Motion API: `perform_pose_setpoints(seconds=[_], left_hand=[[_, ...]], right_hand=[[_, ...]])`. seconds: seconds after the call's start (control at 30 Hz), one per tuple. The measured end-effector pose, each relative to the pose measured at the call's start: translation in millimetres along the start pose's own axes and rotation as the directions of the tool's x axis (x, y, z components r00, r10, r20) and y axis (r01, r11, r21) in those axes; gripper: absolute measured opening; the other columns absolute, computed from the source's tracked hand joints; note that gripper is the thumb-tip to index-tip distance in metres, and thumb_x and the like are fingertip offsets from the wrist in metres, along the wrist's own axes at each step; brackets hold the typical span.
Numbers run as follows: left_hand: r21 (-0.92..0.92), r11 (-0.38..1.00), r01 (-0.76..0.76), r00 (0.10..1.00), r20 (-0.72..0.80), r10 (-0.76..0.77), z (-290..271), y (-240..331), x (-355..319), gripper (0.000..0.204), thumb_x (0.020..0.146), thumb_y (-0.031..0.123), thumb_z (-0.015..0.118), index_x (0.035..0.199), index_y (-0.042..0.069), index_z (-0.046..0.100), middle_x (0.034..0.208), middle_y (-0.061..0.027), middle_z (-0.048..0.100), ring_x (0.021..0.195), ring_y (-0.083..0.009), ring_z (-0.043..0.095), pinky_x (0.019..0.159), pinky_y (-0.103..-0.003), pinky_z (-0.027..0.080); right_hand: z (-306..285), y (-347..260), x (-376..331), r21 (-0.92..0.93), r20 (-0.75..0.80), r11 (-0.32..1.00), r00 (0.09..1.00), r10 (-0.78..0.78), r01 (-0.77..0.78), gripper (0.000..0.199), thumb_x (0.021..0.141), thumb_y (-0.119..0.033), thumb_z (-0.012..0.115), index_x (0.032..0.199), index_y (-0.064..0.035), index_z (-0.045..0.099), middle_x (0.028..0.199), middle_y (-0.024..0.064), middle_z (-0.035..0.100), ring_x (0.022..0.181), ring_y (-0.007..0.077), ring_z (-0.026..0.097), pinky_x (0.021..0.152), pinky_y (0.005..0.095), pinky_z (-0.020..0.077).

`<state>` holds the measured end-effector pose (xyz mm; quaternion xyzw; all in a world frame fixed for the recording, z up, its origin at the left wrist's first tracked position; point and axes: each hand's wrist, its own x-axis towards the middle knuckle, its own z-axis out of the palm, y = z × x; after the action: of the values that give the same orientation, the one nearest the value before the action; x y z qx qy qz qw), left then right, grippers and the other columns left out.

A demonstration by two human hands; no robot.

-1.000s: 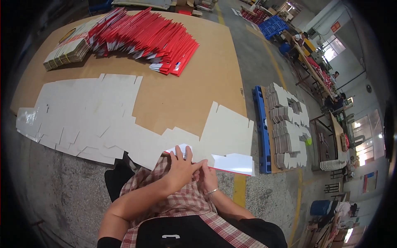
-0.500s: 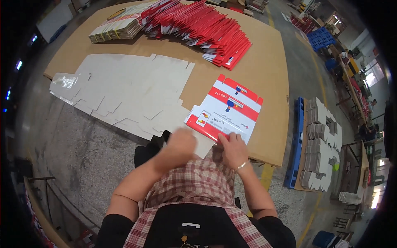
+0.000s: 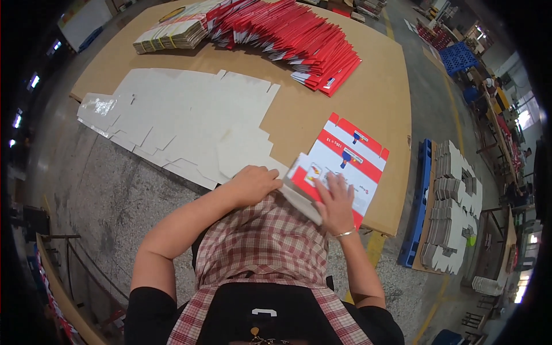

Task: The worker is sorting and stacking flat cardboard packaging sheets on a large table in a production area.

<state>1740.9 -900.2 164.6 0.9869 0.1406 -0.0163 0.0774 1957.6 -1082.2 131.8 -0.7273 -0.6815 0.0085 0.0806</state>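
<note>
On the near edge of the brown table (image 3: 322, 109), my left hand (image 3: 253, 184) is curled over the folded flap of the red and white carton blank (image 3: 345, 167). Just right of it, my right hand (image 3: 335, 202) lies flat with fingers spread, pressing the carton down.

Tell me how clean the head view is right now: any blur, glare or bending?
Head view: both hands, left hand and right hand, look sharp on the red and white carton blank; table edges bow toward the rim; dark vignette all round; bright window glare at the far right.
</note>
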Motion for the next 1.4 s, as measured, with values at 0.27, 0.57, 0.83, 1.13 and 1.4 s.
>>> perform_pose_setpoints(seconds=[0.27,0.57,0.83,1.13,1.4], left_hand=[[-0.361,0.892,0.273,0.826,0.563,-0.025,-16,-49,93,0.031,0.075,0.033,0.076,0.095,0.01,0.074,0.086,-0.0071,0.072,0.077,-0.0223,0.067,0.069,-0.037,0.051],[-0.06,0.997,0.053,0.996,-0.074,-0.057,30,23,2,0.027,0.081,0.021,0.065,0.1,0.002,0.059,0.11,-0.0132,0.061,0.105,-0.0294,0.058,0.084,-0.043,0.049],[-0.236,0.97,0.061,0.997,0.062,-0.048,1,-64,-50,0.043,0.078,0.013,0.068,0.12,0.006,0.062,0.138,-0.0133,0.049,0.125,-0.0295,0.049,0.103,-0.044,0.04],[-0.937,0.105,-0.335,0.411,-0.245,-0.878,20,-14,9,0.094,0.076,0.008,0.08,0.148,0.007,0.021,0.137,-0.0147,0.046,0.123,-0.0264,0.05,0.097,-0.037,0.047],[-0.738,0.673,0.056,0.647,-0.486,-0.587,67,-11,33,0.065,0.076,-0.003,0.06,0.138,0.012,0.047,0.144,-0.0199,0.04,0.131,-0.0368,0.041,0.107,-0.044,0.037]], right_hand=[[-5,27,-10,0.063,-0.05,0.982,0.983,-0.177,0.18,0.049,0.092,-0.031,0.055,0.14,-0.025,0.048,0.151,0.0167,0.033,0.14,0.0382,0.029,0.109,0.0646,0.0206],[-25,25,32,0.172,0.13,0.982,0.987,-0.1,0.077,0.066,0.074,-0.053,0.07,0.125,-0.0135,0.059,0.107,0.0117,0.051,0.105,0.0299,0.048,0.095,0.0459,0.0343],[-8,39,23,0.18,-0.143,0.955,0.966,-0.213,0.237,0.069,0.075,-0.05,0.071,0.131,-0.0123,0.055,0.133,0.0181,0.046,0.127,0.0368,0.04,0.106,0.0495,0.0278],[-6,37,19,0.265,-0.068,0.934,0.971,-0.228,0.238,0.065,0.079,-0.044,0.068,0.136,-0.015,0.051,0.138,0.018,0.043,0.134,0.0384,0.035,0.112,0.0569,0.0185],[-7,30,16,0.345,-0.106,0.902,0.966,-0.238,0.26,0.057,0.085,-0.028,0.06,0.139,-0.0163,0.048,0.143,0.019,0.039,0.135,0.0392,0.033,0.111,0.0603,0.0178]])
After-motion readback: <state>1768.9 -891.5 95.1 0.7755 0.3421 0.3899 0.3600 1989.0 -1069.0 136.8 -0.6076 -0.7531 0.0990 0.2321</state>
